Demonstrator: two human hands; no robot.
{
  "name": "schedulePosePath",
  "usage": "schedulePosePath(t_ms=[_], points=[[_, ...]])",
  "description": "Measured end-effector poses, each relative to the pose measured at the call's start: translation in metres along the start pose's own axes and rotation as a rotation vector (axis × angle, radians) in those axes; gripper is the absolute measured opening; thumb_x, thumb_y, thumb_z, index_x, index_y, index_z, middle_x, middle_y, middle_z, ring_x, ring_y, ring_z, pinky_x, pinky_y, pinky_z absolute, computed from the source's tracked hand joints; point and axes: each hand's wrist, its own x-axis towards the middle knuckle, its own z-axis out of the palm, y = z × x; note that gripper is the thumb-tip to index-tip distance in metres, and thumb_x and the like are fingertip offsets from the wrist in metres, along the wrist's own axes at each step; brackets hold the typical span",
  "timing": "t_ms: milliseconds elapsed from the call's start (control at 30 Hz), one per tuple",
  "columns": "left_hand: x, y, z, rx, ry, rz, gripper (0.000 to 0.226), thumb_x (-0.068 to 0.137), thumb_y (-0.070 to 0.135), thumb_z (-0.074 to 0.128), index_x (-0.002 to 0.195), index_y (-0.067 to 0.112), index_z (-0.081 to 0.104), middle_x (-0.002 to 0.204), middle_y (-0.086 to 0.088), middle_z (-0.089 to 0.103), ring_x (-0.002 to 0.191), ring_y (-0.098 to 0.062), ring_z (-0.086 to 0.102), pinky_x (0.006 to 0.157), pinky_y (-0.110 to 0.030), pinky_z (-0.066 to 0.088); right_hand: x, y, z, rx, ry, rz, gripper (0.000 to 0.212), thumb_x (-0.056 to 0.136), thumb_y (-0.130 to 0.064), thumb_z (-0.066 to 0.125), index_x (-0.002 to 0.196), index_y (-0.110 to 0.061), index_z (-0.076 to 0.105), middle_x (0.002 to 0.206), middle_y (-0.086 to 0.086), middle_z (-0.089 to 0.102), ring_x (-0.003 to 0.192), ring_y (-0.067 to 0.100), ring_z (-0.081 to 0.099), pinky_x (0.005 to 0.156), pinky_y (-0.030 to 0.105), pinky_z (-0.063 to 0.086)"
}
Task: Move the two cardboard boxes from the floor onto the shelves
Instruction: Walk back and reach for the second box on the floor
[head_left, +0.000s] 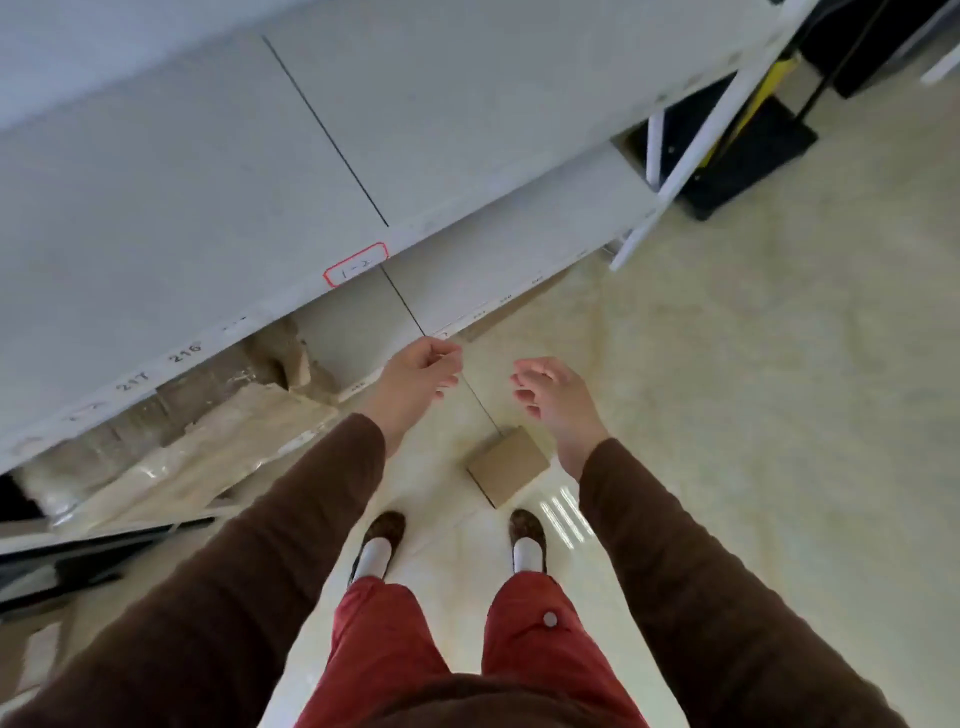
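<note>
Item: small cardboard box (508, 464), on the floor (753, 364), awaiting lift to the white shelves (208, 182).

I see both hands empty above the box: left hand (418, 376) loosely curled, right hand (553, 389) open with fingers spread. Risk, as I judge it: a one-sided pinch could tip the box, or it could catch the shelf edge going up. The box is plain brown, flat-topped, closed, lying between my feet and the lowest shelf. Only one box is clearly visible.

Open floor (727, 415) rings the box (508, 464); shelf (208, 182) seemingly bare.
</note>
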Motion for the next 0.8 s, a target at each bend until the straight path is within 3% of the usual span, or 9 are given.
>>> schedulePosePath(t_ms=[167,367,633,800], points=[[0.029,-0.005,-0.005,0.211,-0.296,0.005,0.012,0.102,0.025,0.058,0.111,0.019,0.065,0.107,0.002,0.068,0.095,-0.016,0.064,0.087,-0.03,0.048,-0.005,0.042,0.012,0.148,0.276,-0.005,0.023,0.098,-0.016,0.06,0.116,-0.008,0.071,0.105,0.003,0.068,0.091,0.016,0.06,0.081,0.031,0.046],[0.061,-0.049,-0.003,0.308,-0.428,0.003,0.014,0.102,0.02,0.057,0.114,0.016,0.063,0.108,-0.003,0.065,0.092,-0.018,0.063,0.08,-0.029,0.045,0.0,0.117,0.025,0.308,0.482,0.093,0.019,0.1,-0.02,0.059,0.116,-0.015,0.068,0.101,-0.005,0.063,0.095,0.015,0.056,0.084,0.032,0.047],[0.134,-0.176,0.04,0.4,-0.496,-0.064,0.025,0.102,0.021,0.059,0.125,0.013,0.063,0.109,-0.007,0.061,0.093,-0.018,0.059,0.073,-0.024,0.046,0.062,0.241,0.015,0.485,0.529,0.211,0.027,0.102,-0.021,0.056,0.128,-0.017,0.062,0.103,-0.003,0.059,0.099,0.019,0.055,0.091,0.037,0.05],[0.196,-0.27,0.072,0.452,-0.509,-0.084,0.028,0.102,0.025,0.06,0.127,0.016,0.062,0.109,-0.005,0.06,0.1,-0.02,0.058,0.079,-0.028,0.046,0.131,0.333,0.01,0.507,0.519,0.262,0.031,0.102,-0.026,0.057,0.132,-0.019,0.06,0.112,-0.004,0.06,0.105,0.02,0.056,0.096,0.037,0.049]])
